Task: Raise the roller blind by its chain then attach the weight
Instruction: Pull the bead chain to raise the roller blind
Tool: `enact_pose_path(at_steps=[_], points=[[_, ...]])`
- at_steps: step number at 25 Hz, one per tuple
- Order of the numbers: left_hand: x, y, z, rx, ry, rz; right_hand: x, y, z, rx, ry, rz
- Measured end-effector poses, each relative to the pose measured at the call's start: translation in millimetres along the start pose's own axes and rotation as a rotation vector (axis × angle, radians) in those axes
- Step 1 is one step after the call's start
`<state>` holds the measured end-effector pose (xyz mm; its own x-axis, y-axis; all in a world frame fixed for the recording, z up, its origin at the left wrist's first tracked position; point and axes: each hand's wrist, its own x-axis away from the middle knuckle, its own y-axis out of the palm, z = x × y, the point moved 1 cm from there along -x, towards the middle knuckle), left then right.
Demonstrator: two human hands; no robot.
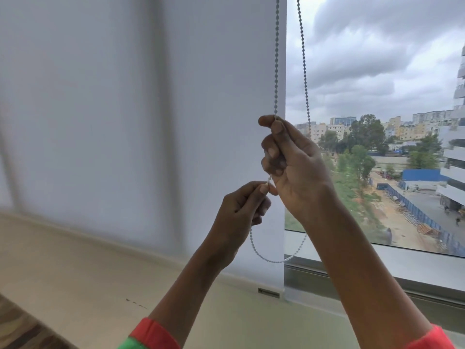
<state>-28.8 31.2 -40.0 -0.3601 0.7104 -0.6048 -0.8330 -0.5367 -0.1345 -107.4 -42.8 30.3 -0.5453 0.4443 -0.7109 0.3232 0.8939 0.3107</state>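
Observation:
A white roller blind [141, 127] hangs down over the left part of the window, its bottom bar [268, 293] close to the sill. A white bead chain [276, 59] runs down in two strands at the blind's right edge and loops [266, 259] below my hands. My right hand [294, 170] is raised and pinches the left strand between thumb and forefinger. My left hand [241, 210] sits just below it and pinches the same strand lower down. No weight is visible.
To the right, bare window glass [377, 96] shows clouds, buildings and trees. A grey window frame rail [352, 278] runs below the glass. A beige sill [88, 285] stretches along the bottom left.

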Motion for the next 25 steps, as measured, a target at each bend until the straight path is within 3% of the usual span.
enact_pose_path(at_steps=[3, 7, 14, 21, 25], points=[[3.9, -1.1, -11.1, -0.099, -0.058, -0.07, 20.1, -16.3, 12.2, 0.021, -0.009, 0.023], [-15.2, -3.8, -4.1, -0.202, -0.044, 0.224, 45.9, -35.4, 33.8, 0.096, -0.009, 0.082], [-77.7, 10.1, 76.2, 0.282, 0.136, 0.176, 83.4, -45.5, 75.1, 0.21, 0.116, 0.128], [-74.4, 27.9, 59.3, 0.007, 0.238, 0.404, 79.5, -67.7, 92.5, 0.186, 0.281, -0.035], [-56.3, 19.1, 32.9, 0.018, 0.23, 0.441, 45.9, -78.3, 72.9, 0.266, 0.347, -0.057]])
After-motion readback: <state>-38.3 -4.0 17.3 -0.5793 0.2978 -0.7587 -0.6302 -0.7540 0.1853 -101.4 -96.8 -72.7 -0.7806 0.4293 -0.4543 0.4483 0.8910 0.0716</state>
